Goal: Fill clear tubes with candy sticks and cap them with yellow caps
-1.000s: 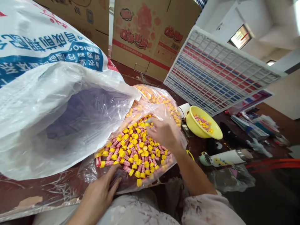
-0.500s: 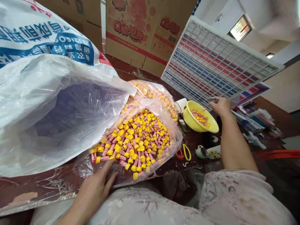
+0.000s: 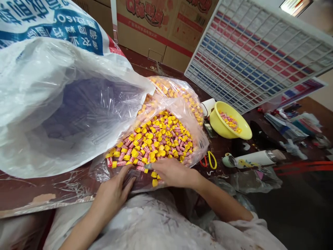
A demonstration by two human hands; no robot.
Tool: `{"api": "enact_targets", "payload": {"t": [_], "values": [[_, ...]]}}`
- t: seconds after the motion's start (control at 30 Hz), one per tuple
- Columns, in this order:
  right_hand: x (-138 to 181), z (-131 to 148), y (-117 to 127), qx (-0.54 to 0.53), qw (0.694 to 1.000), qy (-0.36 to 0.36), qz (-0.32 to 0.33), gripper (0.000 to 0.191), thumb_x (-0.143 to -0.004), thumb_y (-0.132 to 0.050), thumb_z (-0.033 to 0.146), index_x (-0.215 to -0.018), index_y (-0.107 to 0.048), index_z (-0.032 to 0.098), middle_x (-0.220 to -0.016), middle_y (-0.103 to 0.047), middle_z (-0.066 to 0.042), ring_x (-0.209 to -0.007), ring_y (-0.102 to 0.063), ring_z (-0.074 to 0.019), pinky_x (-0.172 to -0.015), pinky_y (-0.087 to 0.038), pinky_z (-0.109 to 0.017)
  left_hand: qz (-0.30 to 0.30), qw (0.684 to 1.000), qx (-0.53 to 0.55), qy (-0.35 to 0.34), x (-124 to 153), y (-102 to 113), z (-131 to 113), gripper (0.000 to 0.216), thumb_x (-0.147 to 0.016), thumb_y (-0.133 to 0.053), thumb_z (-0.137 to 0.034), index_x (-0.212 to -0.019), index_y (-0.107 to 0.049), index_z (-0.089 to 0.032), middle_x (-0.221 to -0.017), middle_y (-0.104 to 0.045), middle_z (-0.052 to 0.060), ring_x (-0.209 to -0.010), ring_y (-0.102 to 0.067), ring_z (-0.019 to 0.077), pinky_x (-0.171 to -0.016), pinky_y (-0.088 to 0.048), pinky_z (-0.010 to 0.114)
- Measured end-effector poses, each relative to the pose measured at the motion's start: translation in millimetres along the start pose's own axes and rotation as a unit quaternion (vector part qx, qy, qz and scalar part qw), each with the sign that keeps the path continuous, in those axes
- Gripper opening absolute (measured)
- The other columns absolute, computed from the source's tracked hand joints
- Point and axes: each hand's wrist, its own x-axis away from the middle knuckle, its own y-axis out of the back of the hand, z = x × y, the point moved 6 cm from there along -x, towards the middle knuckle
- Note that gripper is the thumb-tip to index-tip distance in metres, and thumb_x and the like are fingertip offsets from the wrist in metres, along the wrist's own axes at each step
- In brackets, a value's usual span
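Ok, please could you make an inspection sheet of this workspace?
Surface: dark red table, worn along its front edge.
Job's things: yellow-capped pieces, heaped in an open translucent bag; similar ones in the yellow bowl.
Clutter: white bottle and green cup, right of the pieces.
Hands: left hand at the pieces' near edge; right hand over their near side; grips unclear.
Cables: nothing seen.
Surroundings: cardboard box behind; white sack at left.
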Motion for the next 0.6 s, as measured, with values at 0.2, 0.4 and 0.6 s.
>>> {"api": "enact_targets", "payload": {"t": [0.2, 0.4, 0.6], "values": [[-28, -72, 34, -0.001, 0.993, -0.074, -0.087, 0.032, -0.099, -0.045, 0.01, -0.123, -0.062, 0.023, -0.105, -0.071, -0.002, -0.093, -0.066, -0.0174, -0.078, -0.044, -0.022, 0.003, 1.0, 0.03, 0.008, 1, 4, -2, 0.043, -0.098, -0.04, -0.039, -0.136, -0.053, -0.023, -0.087, -0.078, 0.006, -0.083, -0.076, 0.0302, -0.071, -0.051, 0.032], [-3, -71, 65, 0.012, 0.947, -0.127, -0.295, 0.02, -0.101, -0.047, 0.017, -0.115, -0.061, 0.018, -0.112, -0.067, -0.009, -0.104, -0.061, -0.0228, -0.089, -0.045, -0.031, -0.015, 0.993, 0.119, 0.016, 5, 5, 4, 0.049, -0.096, -0.043, -0.044, -0.139, -0.05, -0.024, -0.066, -0.064, -0.002, -0.062, -0.067, 0.0234, -0.065, -0.046, 0.028], [-6, -12, 5, 0.107, 0.99, 0.0, -0.096, 0.012, -0.101, -0.054, 0.02, -0.11, -0.063, 0.022, -0.106, -0.063, -0.005, -0.094, -0.059, -0.0188, -0.077, -0.045, -0.027, -0.049, 0.976, 0.213, 0.02, 11, 11, 8, 0.061, -0.094, -0.049, -0.05, -0.146, -0.042, -0.018, -0.057, -0.044, -0.008, -0.051, -0.051, 0.0174, -0.056, -0.041, 0.025]]}}
